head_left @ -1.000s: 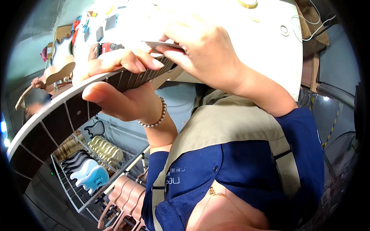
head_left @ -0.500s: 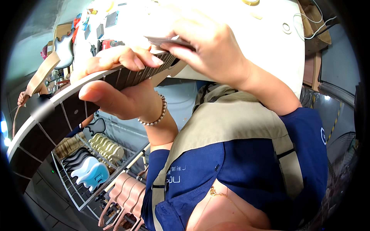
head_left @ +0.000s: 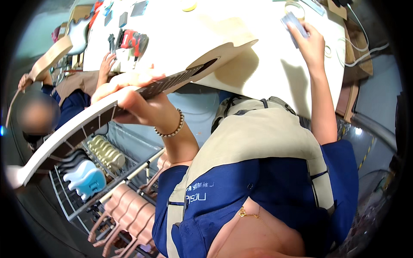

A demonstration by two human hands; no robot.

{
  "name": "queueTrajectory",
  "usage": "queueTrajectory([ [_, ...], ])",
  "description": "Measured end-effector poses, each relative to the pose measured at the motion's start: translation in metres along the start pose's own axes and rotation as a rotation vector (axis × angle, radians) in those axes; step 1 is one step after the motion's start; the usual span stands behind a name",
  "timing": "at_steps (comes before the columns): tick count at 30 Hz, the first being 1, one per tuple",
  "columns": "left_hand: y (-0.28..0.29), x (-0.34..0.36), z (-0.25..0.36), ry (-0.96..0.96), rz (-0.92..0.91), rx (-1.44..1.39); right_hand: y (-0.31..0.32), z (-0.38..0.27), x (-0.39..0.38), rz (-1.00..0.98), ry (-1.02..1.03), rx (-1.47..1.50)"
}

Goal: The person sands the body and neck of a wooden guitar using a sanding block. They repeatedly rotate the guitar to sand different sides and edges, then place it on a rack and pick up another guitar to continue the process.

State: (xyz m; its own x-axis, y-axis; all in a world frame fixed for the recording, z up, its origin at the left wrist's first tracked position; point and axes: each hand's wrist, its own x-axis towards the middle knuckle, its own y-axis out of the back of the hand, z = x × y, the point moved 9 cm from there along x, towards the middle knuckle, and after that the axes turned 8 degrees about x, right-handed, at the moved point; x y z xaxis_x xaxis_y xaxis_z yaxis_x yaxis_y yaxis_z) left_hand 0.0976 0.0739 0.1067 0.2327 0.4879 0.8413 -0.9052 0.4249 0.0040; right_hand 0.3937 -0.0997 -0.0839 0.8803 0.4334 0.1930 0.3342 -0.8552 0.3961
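My left hand is closed around the neck of a pale-wood guitar, thumb across the dark fretboard. The neck slants from the headstock at lower left up to the sound hole. The body's far part blends into the bright table. Over the table's right side, well apart from the guitar, my right hand grips a flat grey sanding pad between thumb and fingers. Whether the pad touches the tabletop, I cannot tell.
The white table carries a red power sander, dark blocks and a tape roll. At left a co-worker holds a wooden piece. Guitar bodies fill a rack at lower left. White cables hang at right.
My right hand has moved from the fretboard out to the right with the sanding pad. The guitar has shifted in view, showing its body edge, while my left hand stays on the neck.
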Motion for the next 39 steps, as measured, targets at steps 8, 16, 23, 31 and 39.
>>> queueTrajectory([
  [8, 0.13, -0.072, -0.052, 0.468, 0.569, 0.27, -0.057, 0.073, -0.033, -0.32, -0.165, -0.477],
  [16, 0.167, -0.14, -0.063, 0.644, 0.815, -0.099, -0.161, 0.03, -0.1, -0.539, -0.803, 1.002],
  [23, 0.165, -0.148, -0.044, 0.627, 0.852, -0.102, -0.153, 0.02, -0.107, -0.533, -0.699, 1.01],
  [31, 0.162, -0.145, -0.038, 0.627, 0.856, -0.117, -0.144, 0.019, -0.102, -0.497, -0.651, 1.009],
  [39, 0.166, -0.152, -0.051, 0.696, 0.887, -0.181, -0.122, -0.002, -0.098, -0.447, -0.645, 0.909],
])
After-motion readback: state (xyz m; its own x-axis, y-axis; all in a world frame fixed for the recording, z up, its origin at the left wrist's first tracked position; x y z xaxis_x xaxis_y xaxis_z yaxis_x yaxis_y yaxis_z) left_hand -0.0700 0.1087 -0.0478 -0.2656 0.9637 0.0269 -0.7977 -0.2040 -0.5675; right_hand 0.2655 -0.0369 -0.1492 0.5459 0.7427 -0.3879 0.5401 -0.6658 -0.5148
